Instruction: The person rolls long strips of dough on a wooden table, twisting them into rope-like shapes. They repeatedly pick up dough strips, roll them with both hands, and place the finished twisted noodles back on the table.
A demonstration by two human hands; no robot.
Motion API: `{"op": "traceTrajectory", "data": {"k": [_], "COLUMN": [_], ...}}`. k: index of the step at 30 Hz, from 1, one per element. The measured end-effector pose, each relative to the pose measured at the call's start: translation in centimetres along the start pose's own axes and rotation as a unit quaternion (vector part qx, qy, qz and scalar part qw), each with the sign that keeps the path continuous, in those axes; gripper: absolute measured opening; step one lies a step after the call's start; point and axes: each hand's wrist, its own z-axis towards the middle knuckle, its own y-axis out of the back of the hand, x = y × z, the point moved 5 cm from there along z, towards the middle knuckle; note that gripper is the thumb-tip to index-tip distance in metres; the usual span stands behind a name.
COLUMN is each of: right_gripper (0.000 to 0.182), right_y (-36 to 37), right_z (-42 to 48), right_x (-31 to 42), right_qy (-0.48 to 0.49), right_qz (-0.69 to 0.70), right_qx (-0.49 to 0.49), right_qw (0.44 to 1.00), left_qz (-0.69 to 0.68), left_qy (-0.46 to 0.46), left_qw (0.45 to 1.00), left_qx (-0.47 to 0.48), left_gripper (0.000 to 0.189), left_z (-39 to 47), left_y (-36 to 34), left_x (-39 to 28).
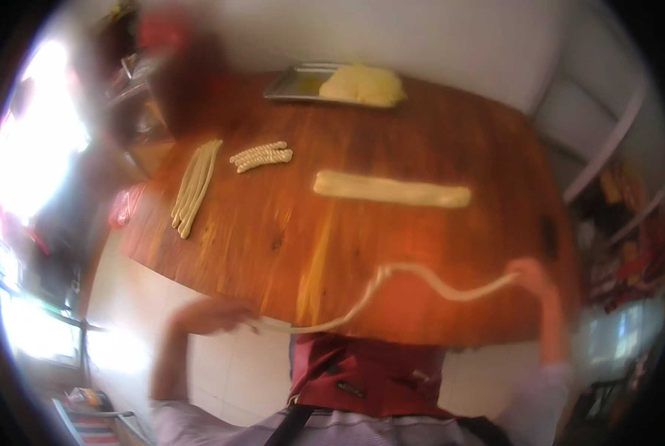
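One long, thin rope of dough [455, 293] runs in a wavy line between my two hands, partly over the near edge of the wooden table. My left hand [221, 316] grips its left end just off the table's near edge, and my right hand [529, 276] grips its right end over the table's right side. A bend near the middle of the rope looks slightly twisted. Both hands are blurred. Farther in, a thick flat strip of dough [391, 189] lies crosswise on the table.
Several straight dough strands [196, 187] lie side by side at the table's left. Beside them are short twisted dough pieces [261, 156]. A metal tray [290, 83] with a large lump of dough [363, 85] stands at the far edge, near the wall. The wooden table [243, 223] has a curved rim.
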Motion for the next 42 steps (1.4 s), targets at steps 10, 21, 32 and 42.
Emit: {"op": "traceTrajectory", "data": {"k": [10,21,32,42], "right_gripper": [0.020,0.026,0.040,0.030], "right_y": [9.1,-9.2,-2.2,-13.8], "right_z": [-21.7,-4.2,6.2,-3.2], "right_x": [-16.8,-7.3,-11.9,-6.9], "right_qy": [-0.522,-0.215,-0.198,0.005], "right_qz": [0.044,-0.516,-0.541,-0.586], "right_qx": [-0.259,-0.273,-0.321,-0.398], "right_qw": [0.811,0.783,0.751,0.706], "left_qz": [0.382,0.377,0.243,0.169], "left_qy": [0.331,0.339,0.403,0.095], "left_qw": [0.725,0.665,0.706,0.838], "left_qx": [-0.468,-0.548,-0.530,-0.510], "left_gripper": [0.027,0.075,0.073,0.041], "left_z": [-8.5,13.5,10.3,10.9], "left_y": [12.0,1.7,2.3,-16.7], "left_x": [34.1,26.6,20.8,6.2]}}
